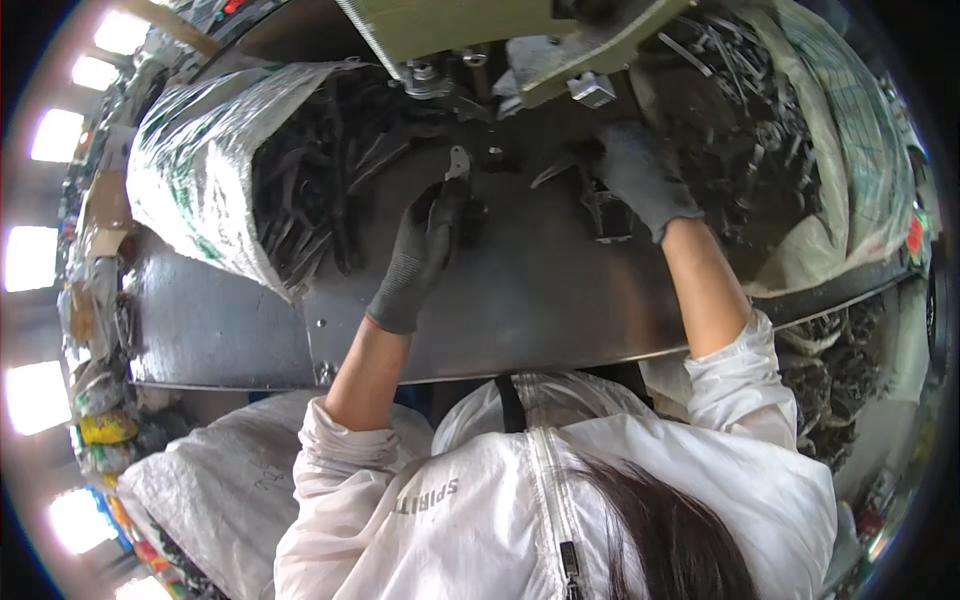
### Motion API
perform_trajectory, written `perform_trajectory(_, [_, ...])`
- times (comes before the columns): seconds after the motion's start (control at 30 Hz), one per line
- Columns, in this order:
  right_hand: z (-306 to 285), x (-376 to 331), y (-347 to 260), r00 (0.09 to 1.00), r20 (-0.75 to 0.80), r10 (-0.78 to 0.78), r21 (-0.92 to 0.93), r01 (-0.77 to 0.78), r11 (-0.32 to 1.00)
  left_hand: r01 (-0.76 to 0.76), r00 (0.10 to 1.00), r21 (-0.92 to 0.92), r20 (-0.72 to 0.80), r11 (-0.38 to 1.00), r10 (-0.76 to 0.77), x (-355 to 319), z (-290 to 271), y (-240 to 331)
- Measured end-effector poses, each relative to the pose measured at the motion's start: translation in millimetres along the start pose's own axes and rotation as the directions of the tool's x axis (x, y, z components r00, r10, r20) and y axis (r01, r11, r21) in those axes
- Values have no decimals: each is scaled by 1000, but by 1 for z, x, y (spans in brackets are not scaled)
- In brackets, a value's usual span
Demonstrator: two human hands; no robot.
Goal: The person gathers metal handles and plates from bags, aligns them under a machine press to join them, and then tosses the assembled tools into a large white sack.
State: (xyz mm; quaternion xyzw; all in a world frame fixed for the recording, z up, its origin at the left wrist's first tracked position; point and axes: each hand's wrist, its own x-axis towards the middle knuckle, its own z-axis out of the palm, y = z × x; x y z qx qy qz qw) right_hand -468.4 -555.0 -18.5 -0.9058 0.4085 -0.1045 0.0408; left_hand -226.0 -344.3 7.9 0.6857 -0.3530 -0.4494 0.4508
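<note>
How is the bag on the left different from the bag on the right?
The left bag lies on its side with its mouth facing the metal table; the right bag hangs open beside the table's edge. The left bag looks shiny and silvery with green marks; the right bag looks dull and cream, with a faint grid. The left hand works nearer the left bag, the right hand nearer the right one. Both hold dark metal pieces.

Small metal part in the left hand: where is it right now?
Head view, upper centre: the small metal part sticks up from the gloved left hand, above the steel table, just below the machine head.
</note>
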Motion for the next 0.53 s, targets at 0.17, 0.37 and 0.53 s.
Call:
perform_trajectory(0.17, [-11,-10,-14,982,-187,-12,132,37,991,-262,544,889,-186,377,818,8,-78,-17])
perform_trajectory(0.37, [-10,12,-21,994,-103,-42,233,66,970,-171,551,947,-136,270,823,38,-169,-15])
perform_trajectory(0.53, [19,40,17,997,34,73,209,-79,975,-209,712,838,-223,504,666,93,-207,-25])
